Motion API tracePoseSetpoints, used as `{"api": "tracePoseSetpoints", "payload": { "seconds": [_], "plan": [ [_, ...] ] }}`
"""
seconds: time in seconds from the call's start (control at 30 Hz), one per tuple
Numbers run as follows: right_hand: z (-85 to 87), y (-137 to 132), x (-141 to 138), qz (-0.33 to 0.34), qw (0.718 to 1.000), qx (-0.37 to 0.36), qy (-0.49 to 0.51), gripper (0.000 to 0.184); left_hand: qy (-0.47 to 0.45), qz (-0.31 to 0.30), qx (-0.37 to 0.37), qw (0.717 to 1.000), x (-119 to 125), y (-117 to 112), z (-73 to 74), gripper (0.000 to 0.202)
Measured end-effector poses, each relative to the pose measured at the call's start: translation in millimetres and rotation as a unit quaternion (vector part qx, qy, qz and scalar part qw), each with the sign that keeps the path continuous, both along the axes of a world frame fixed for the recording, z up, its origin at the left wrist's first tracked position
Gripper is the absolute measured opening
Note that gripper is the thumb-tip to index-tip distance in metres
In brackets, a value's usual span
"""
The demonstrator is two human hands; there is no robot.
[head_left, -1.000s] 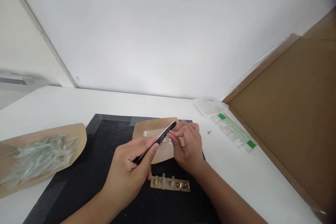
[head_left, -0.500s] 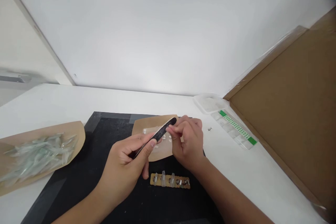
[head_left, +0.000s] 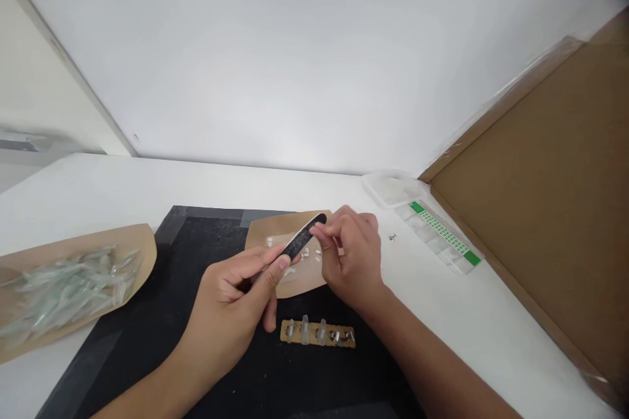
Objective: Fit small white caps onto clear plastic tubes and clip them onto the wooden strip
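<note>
- Head view: versus half a second ago, whole scene sits slightly higher; hand poses barely differ.
- Left paper tray (head_left: 149, 245): clear slender pieces (head_left: 73, 288), heaped. Centre paper tray (head_left: 258, 230): small white bits (head_left: 318, 252).
- Black file (head_left: 299, 243) slants above centre tray, between hands; left hand (head_left: 230, 298) clamped on near end, right hand (head_left: 354, 262) pinched at far end, pinched item hidden.

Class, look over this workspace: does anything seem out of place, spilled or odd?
Yes: tiny silvery bits lie loose on the white table, right of the right hand, off the black mat, apart from everything else, so they look stray. Pale specks also dot the mat.
</note>
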State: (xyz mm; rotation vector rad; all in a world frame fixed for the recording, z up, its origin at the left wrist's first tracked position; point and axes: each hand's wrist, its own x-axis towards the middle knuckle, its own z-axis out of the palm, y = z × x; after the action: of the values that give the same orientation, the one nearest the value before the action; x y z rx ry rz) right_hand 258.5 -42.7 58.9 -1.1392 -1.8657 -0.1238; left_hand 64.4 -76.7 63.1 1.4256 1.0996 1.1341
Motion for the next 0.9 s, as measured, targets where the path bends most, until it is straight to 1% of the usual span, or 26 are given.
{"api": "tracePoseSetpoints", "payload": {
  "seconds": [0.07,0.2,0.27,0.33,0.37,0.43,0.5,0.6,0.67,0.73,0.8,0.83,0.9],
  "plan": [
    [0.0,0,0,0.025,0.999,-0.013,-0.016,0.026,0.003,0.003,0.003,1.000,0,1,-1.7,0.028],
    [0.1,0,2,-0.004,1.000,0.000,0.010,0.024,-0.003,-0.004,0.014,1.000,1,1,-4.7,0.026],
    [0.0,0,4,0.009,0.999,-0.008,0.036,0.022,0.003,0.001,0.028,1.000,2,-1,-4.7,0.025],
    [-0.1,-2,6,0.044,0.994,-0.048,0.091,0.019,0.022,0.009,0.050,0.998,3,-2,-4.0,0.025],
    [-0.2,-4,7,0.063,0.986,-0.077,0.133,0.017,0.039,0.016,0.066,0.997,3,-2,-3.5,0.025],
    [0.2,-6,9,0.095,0.958,-0.139,0.230,0.017,0.092,0.047,0.109,0.989,1,-1,-2.5,0.025],
    [1.2,-7,10,0.122,0.922,-0.188,0.315,0.024,0.171,0.100,0.160,0.967,-5,5,-2.4,0.025],
    [2.7,-6,12,0.146,0.877,-0.239,0.389,0.034,0.288,0.197,0.222,0.910,-17,19,-3.7,0.028],
    [2.8,-5,14,0.158,0.859,-0.262,0.411,0.039,0.354,0.241,0.236,0.872,-27,30,-5.1,0.033],
    [1.8,-4,14,0.168,0.848,-0.272,0.423,0.042,0.452,0.246,0.205,0.832,-34,38,-6.3,0.034],
    [0.1,-3,15,0.176,0.841,-0.276,0.430,0.043,0.523,0.234,0.161,0.804,-40,43,-7.5,0.033],
    [-0.8,-3,15,0.180,0.839,-0.278,0.433,0.044,0.546,0.226,0.142,0.794,-42,44,-8.2,0.034],
    [-2.3,-4,16,0.187,0.834,-0.281,0.437,0.043,0.572,0.206,0.110,0.787,-45,45,-10.1,0.034]
  ]
}}
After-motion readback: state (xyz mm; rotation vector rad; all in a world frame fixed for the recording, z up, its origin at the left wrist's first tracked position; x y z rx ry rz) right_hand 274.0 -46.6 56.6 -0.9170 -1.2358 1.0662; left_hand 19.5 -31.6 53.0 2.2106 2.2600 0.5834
